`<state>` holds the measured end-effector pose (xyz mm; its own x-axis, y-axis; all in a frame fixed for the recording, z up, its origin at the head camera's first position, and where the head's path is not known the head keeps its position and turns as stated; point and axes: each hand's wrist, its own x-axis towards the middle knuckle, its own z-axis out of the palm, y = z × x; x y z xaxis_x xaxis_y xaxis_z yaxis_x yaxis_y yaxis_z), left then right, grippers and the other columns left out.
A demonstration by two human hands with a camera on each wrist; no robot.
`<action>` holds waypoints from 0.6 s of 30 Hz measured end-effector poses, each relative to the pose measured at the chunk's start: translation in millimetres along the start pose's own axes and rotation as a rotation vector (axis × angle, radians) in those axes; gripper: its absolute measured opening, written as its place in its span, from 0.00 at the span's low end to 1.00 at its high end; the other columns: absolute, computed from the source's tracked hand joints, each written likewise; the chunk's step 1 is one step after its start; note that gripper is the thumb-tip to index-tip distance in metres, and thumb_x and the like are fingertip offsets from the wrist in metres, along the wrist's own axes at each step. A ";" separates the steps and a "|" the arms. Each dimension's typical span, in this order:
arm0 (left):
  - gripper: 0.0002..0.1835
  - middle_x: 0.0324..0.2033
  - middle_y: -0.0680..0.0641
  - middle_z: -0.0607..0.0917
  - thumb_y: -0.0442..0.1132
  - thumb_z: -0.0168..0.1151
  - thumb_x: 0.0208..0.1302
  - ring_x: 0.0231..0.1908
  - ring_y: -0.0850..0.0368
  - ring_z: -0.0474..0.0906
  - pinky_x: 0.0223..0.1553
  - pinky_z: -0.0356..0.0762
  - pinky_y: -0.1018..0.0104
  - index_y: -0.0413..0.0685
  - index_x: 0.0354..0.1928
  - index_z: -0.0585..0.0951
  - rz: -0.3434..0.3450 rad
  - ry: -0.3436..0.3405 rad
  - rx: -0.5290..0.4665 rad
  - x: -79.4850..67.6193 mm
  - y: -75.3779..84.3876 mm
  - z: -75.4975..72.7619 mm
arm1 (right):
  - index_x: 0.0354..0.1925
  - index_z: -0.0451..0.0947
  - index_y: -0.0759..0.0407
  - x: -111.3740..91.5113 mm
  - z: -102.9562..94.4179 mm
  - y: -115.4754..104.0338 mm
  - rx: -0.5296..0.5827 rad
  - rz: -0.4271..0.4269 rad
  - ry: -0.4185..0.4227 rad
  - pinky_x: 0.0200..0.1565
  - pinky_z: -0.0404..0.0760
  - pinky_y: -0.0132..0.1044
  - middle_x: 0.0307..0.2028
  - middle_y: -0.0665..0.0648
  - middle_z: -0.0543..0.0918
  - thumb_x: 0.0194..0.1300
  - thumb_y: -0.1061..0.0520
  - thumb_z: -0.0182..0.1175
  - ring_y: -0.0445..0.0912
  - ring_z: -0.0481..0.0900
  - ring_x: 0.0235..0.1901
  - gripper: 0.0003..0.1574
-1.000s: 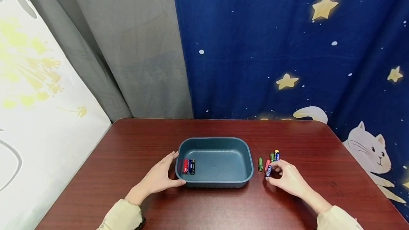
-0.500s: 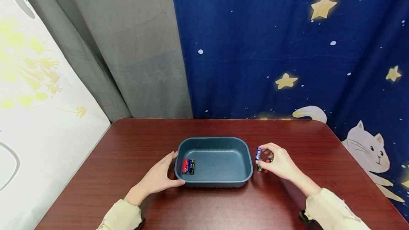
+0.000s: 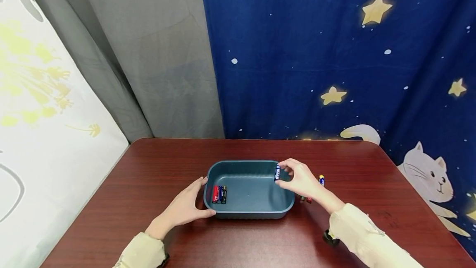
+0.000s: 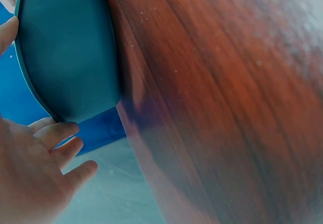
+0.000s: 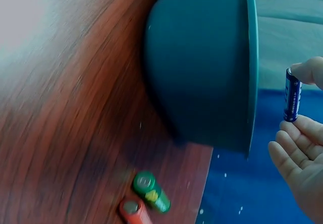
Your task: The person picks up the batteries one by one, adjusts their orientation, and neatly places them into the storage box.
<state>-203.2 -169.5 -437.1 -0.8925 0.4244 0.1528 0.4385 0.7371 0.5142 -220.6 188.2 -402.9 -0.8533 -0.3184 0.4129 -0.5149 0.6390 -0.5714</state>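
Note:
My right hand pinches a blue battery by its two ends, thumb at one end and fingertips at the other. It holds the battery upright over the right part of a blue-green plastic basin. At the basin's left end, my left hand rests with spread fingers, its thumb touching the near rim. Inside the basin, by the left wall, a red battery, a blue one and a black battery lie side by side.
Right of the basin, a green battery and a red battery lie on the brown table. A blue battery with a yellow end lies farther right, partly behind my right hand. Curtains hang behind the table.
My right hand has lifted the blue battery from the group on the table and carried it left over the basin. My left hand has stayed at the basin's left end.

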 end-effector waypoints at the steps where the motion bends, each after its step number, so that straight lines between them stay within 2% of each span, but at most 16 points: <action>1: 0.53 0.65 0.46 0.63 0.63 0.67 0.41 0.64 0.48 0.58 0.59 0.62 0.48 0.44 0.66 0.60 0.001 -0.001 0.000 0.1 0.1 0.3 | 0.42 0.77 0.64 1.5 2.3 -0.9 0.005 -0.002 -0.010 0.35 0.79 0.41 0.34 0.56 0.78 0.43 0.58 0.71 0.49 0.76 0.33 0.26; 6: 0.52 0.65 0.46 0.63 0.63 0.67 0.42 0.64 0.49 0.58 0.58 0.62 0.48 0.45 0.66 0.60 0.001 0.001 -0.002 0.4 0.1 1.3 | 0.43 0.77 0.64 8.6 13.1 -5.1 0.014 -0.012 -0.052 0.37 0.78 0.44 0.36 0.55 0.78 0.43 0.57 0.71 0.51 0.75 0.36 0.26; 14: 0.52 0.65 0.45 0.62 0.63 0.67 0.42 0.64 0.48 0.57 0.58 0.62 0.47 0.44 0.67 0.60 0.002 0.000 -0.005 -0.1 -0.5 0.6 | 0.44 0.77 0.65 21.9 30.2 -12.4 0.053 -0.070 -0.082 0.36 0.78 0.37 0.36 0.54 0.79 0.44 0.56 0.70 0.49 0.75 0.35 0.27; 18: 0.52 0.65 0.45 0.63 0.62 0.68 0.42 0.64 0.49 0.58 0.58 0.62 0.48 0.43 0.66 0.60 0.001 0.000 -0.009 -0.3 -0.9 0.1 | 0.45 0.77 0.66 28.4 39.9 -17.0 0.097 -0.054 -0.123 0.38 0.78 0.42 0.37 0.58 0.79 0.45 0.56 0.70 0.53 0.76 0.37 0.27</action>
<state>-203.4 -170.2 -437.7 -0.8919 0.4254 0.1533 0.4387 0.7316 0.5218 -239.3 140.3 -409.8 -0.8249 -0.4374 0.3580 -0.5604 0.5504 -0.6189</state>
